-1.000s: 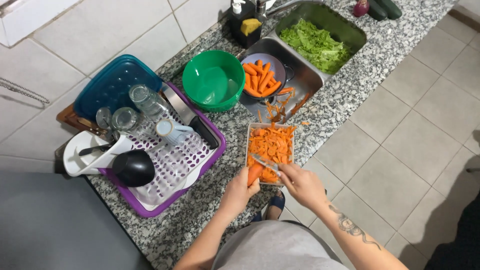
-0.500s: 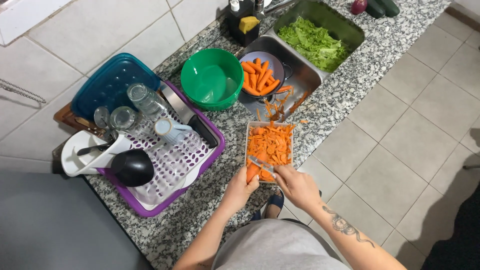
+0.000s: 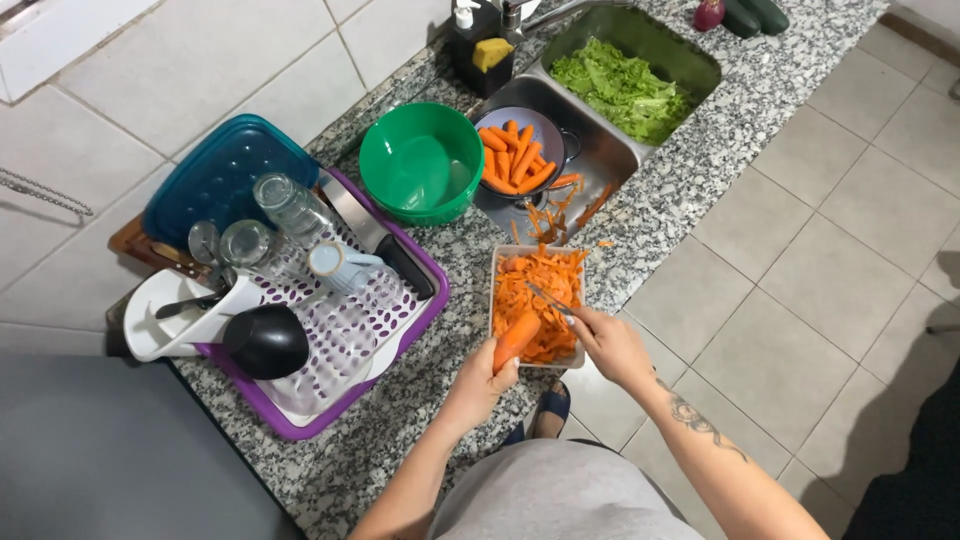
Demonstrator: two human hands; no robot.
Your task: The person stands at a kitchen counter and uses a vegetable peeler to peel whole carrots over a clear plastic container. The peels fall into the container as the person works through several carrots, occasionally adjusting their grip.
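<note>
My left hand (image 3: 484,384) grips a carrot (image 3: 516,339) by its lower end and holds it tilted over a clear rectangular tray (image 3: 498,262) filled with orange carrot peelings. My right hand (image 3: 611,344) holds a small peeler or knife (image 3: 548,299) whose blade points up-left above the peelings, just right of the carrot. Further back, peeled carrots (image 3: 512,156) lie in a grey colander (image 3: 549,131) set in the sink.
A green bowl (image 3: 421,162) stands left of the colander. A purple dish rack (image 3: 340,330) with glasses, a black ladle and a knife fills the left of the granite counter (image 3: 690,150). Lettuce (image 3: 625,88) fills the far sink basin. A blue lid (image 3: 215,180) leans behind the rack.
The carrot in my left hand has lifted and shows more clearly above the tray. My right hand with the blade has shifted slightly right, away from the carrot.
</note>
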